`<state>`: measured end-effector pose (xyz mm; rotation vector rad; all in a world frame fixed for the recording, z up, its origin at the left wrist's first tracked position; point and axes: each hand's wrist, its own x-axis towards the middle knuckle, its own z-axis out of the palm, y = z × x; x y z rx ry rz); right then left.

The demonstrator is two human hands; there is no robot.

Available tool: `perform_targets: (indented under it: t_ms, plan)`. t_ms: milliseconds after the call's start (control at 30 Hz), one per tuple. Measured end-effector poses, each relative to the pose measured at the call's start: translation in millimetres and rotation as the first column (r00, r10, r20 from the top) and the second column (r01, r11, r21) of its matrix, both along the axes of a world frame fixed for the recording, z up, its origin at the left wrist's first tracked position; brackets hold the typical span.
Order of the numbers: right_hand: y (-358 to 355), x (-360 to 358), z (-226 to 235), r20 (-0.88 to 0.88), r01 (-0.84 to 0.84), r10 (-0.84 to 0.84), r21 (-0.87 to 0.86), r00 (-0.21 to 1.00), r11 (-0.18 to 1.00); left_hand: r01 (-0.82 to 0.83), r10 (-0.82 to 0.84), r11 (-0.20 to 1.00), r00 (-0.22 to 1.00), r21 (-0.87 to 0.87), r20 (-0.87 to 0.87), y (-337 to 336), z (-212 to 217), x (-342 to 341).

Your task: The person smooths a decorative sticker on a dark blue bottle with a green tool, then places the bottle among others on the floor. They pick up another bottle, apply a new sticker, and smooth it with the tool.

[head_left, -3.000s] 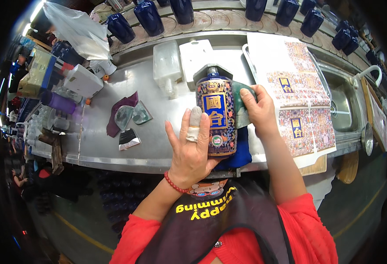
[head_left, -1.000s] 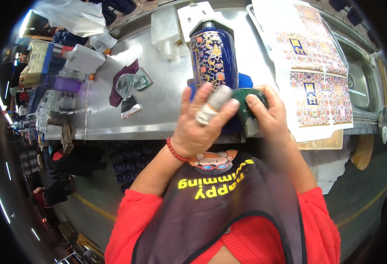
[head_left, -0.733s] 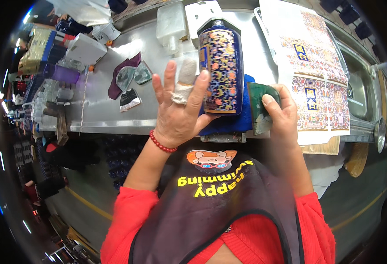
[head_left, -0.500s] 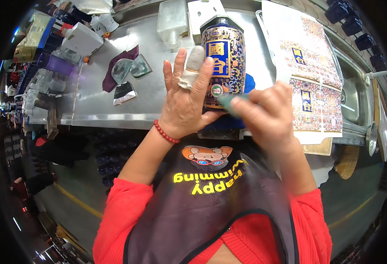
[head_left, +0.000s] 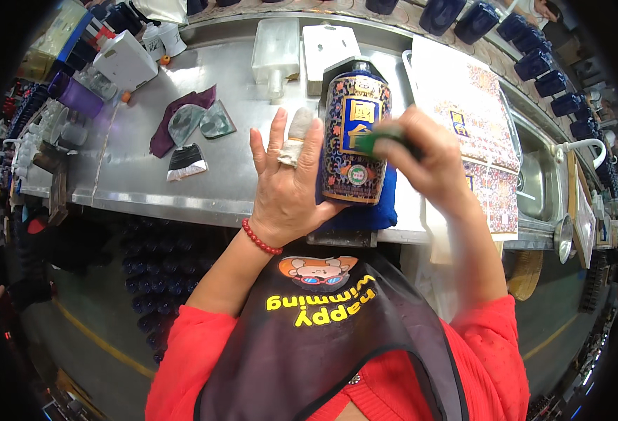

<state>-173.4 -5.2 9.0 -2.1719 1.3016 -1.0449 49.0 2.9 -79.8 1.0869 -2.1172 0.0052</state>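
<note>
A workshop for decorating bottles: a long steel worktop (head_left: 147, 175) has a sink (head_left: 537, 182) at its right end, rows of dark blue bottles (head_left: 533, 42) along its far edge, and patterned decal sheets (head_left: 467, 105) lying by the sink.

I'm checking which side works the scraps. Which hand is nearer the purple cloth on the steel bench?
Left. The left hand steadies the blue bottle, just right of the purple cloth. The right hand presses a green pad beyond the bottle, farther away.
</note>
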Motion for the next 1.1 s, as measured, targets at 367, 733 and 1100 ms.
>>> perform_targets:
  t_ms: [367, 733, 1100]
  plan:
    - [-53.4, 10.3, 12.2, -0.362, -0.105, -0.048, -0.392, 0.931, 0.914, 0.018, -0.011, 0.992, 0.998, 0.122, -0.058, 7.7, -7.3, 1.1]
    - [-27.1, 14.1, 15.2, -0.562, -0.602, 0.431, -0.157, 0.706, 0.783, -0.029, 0.051, 0.965, 0.995, 0.260, -0.080, 8.1, -15.4, 0.4]
    - [-18.4, -35.4, -18.5, -0.029, -0.647, 0.647, -0.028, 0.762, 0.762, 0.094, -0.054, 0.958, 0.987, 0.271, -0.151, 2.3, -19.2, -1.0]
